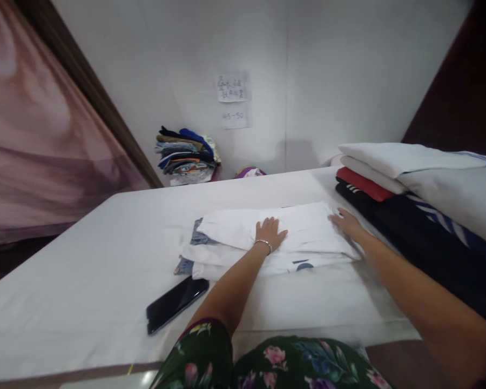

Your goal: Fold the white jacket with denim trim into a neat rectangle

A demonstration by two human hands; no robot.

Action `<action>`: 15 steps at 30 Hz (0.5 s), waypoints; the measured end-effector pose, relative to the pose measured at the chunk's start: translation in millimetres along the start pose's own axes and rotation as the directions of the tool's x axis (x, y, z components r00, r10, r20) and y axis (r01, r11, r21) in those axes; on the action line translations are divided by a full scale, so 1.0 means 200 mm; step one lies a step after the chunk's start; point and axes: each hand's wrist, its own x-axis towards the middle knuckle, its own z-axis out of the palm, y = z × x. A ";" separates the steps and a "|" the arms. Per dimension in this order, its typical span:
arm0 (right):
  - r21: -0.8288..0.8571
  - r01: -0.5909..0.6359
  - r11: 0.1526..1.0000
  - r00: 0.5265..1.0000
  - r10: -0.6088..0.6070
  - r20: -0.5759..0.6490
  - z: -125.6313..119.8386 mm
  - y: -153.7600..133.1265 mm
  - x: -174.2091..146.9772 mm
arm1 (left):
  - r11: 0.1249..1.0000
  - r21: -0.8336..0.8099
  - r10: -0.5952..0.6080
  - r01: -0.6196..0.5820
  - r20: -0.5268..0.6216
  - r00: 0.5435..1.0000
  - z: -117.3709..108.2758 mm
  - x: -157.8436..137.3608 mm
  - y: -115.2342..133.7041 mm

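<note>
A white garment (303, 227) with some dark print near its front edge lies folded into a long rectangle on the white table. Blue denim (198, 233) shows from under its left end. Flat on the garment's middle, fingers spread, rests my left hand (269, 231), with a bracelet at the wrist. My right hand (348, 223) is at the garment's right end, its fingers apart and touching the edge. No cloth shows pinched in either hand.
A black phone (176, 303) lies on the white table (85, 259), left of my left forearm. Stacked clothes (392, 210) stand close by my right arm. Another clothes pile (186, 156) is at the back left, beneath handwritten papers (234, 89) on the wall. A pink curtain (44, 124) hangs left.
</note>
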 end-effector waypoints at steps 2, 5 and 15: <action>0.097 -0.065 0.993 0.993 0.054 0.107 -0.05 0.03 -0.05 | 1.000 -0.007 -0.002 0.002 0.008 1.000 0.00 -0.01 0.01; 0.253 -0.152 0.956 0.957 0.078 0.279 -0.05 0.02 -0.10 | 1.000 -0.009 -0.001 0.001 -0.004 1.000 0.00 -0.02 0.01; 0.479 -0.468 0.743 0.882 0.357 0.307 -0.28 0.10 -0.14 | 0.991 -0.049 0.125 -0.126 -0.021 0.992 -0.09 -0.06 0.15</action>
